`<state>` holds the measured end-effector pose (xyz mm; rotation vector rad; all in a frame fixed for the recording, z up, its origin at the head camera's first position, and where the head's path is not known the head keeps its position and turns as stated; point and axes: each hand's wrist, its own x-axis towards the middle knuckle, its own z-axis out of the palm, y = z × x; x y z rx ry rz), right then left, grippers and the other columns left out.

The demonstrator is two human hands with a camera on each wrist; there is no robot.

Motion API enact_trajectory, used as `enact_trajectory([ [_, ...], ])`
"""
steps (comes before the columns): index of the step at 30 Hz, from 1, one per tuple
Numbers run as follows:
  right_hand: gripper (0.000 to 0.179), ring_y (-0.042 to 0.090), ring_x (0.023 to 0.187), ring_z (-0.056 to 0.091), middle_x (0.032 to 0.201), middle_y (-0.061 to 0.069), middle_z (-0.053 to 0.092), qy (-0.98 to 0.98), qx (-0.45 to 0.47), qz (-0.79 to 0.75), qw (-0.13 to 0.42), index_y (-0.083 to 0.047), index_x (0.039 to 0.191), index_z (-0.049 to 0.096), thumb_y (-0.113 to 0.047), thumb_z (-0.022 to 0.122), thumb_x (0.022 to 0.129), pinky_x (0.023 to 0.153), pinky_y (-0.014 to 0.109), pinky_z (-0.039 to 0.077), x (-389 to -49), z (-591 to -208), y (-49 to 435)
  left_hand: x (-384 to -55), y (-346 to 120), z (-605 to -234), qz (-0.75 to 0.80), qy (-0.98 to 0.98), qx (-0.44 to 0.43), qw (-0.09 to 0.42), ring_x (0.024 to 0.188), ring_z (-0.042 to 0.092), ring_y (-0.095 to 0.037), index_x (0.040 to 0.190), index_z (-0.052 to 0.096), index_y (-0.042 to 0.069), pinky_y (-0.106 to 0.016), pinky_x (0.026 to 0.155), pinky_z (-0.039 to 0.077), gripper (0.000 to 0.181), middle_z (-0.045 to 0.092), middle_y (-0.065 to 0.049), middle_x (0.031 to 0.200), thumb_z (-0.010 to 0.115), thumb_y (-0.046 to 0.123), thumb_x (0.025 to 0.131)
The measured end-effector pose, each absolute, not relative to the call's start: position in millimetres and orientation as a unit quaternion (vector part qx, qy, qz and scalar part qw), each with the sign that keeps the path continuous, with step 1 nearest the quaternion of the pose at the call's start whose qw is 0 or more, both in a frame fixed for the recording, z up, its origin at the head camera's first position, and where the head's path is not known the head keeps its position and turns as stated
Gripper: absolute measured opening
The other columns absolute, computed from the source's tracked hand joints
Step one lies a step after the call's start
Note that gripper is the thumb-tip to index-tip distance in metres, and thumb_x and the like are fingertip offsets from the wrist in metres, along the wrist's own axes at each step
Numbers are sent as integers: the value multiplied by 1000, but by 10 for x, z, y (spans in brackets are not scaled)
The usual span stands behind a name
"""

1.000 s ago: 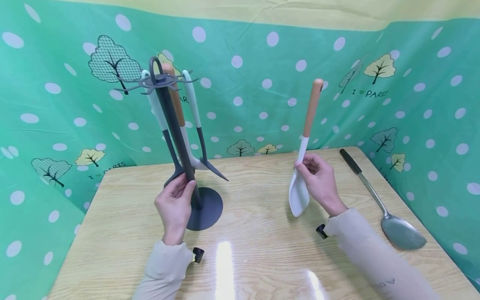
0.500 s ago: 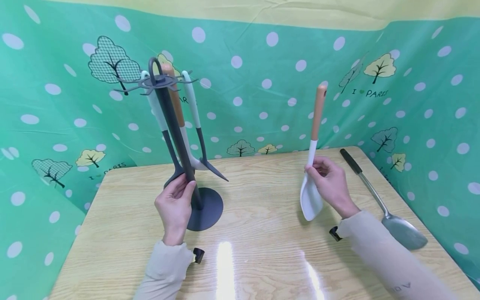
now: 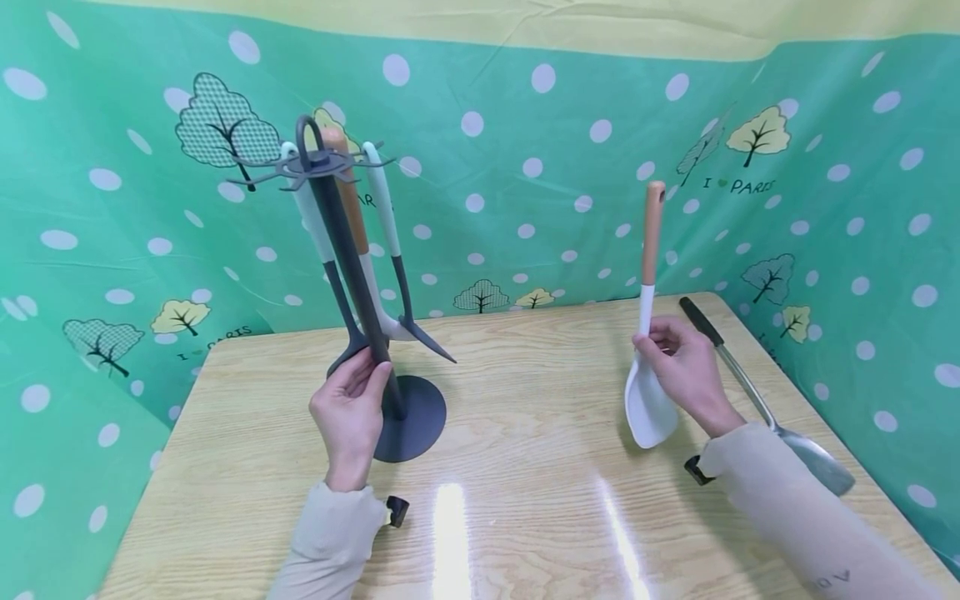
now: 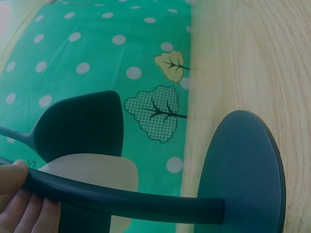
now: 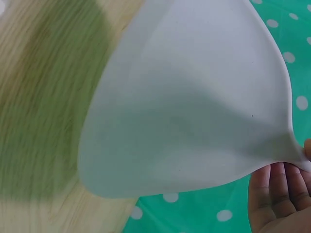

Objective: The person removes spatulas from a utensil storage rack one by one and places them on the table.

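My left hand (image 3: 348,408) grips the lower pole of a dark utensil stand (image 3: 347,242) with a round base and a ring of hooks on top. Hanging from the hooks are a utensil with a wooden handle (image 3: 352,204) and two with pale mint handles and dark heads. The left wrist view shows a dark spatula head (image 4: 82,124) and a white head (image 4: 97,167) behind the pole. On the right, my right hand (image 3: 686,367) pinches the neck of a white spatula (image 3: 649,408), its wooden handle pointing up. The broad white blade fills most of the right wrist view.
A metal wok spatula (image 3: 813,458) with a black handle lies near the right edge of the wooden table (image 3: 517,400), partly covered by the right sleeve. Green dotted cloth (image 3: 480,217) stands behind the table and along both sides.
My right hand has carried the white spatula rightward and slightly nearer, and its handle has come more upright. My left hand stays in place on the stand's pole.
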<state>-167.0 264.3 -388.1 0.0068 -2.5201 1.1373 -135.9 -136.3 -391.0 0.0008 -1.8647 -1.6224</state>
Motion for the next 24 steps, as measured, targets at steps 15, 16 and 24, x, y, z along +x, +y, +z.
enact_trajectory([
  [15,32,22,85,55,95,13,62,-919,-43,365,141,-1,107,62,-31,61,94,63,22,49,-1618,-3909,2977,-1500,-1446,-4151,-619,-713,3,329,86,69,-11,109,70,-3,-16,75,54,29,70,-19,101,75,1,80],
  [16,33,22,86,55,96,13,62,-921,-45,363,137,-1,107,62,-31,61,95,63,22,49,-1609,-3913,2996,-1503,-1448,-4155,-619,-713,3,329,85,69,-11,109,70,-3,-16,75,54,29,70,-19,101,75,1,80],
  [24,36,26,88,54,97,14,61,-929,-59,345,118,0,109,60,-33,59,95,63,24,50,-1548,-3948,3126,-1506,-1462,-4179,-623,-710,0,328,87,70,-14,110,71,1,-19,76,55,30,71,-13,102,76,5,80],
])
